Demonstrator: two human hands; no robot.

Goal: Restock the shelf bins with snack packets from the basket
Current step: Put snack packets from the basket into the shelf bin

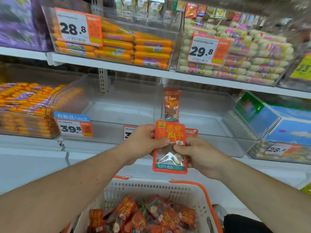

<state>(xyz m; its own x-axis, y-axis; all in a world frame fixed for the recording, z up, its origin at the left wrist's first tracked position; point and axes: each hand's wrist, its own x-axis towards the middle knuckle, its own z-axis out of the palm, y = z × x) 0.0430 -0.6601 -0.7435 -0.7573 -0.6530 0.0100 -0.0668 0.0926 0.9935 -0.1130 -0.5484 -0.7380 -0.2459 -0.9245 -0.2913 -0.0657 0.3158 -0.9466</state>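
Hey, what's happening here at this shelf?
A person is restocking snacks. Both hands, the left hand and the right hand, hold one red snack packet up in front of the clear shelf bins. One packet already stands in the right-hand bin; the bin beside it holds none. The white basket below holds many more red packets.

Bare forearms, no sleeves; hands (144, 142) ungloved, no rings or watch.

Red foil snack packet (170, 147) held upright before clear plastic shelf bins (117, 113); more packets fill white slotted basket (151, 187) below.
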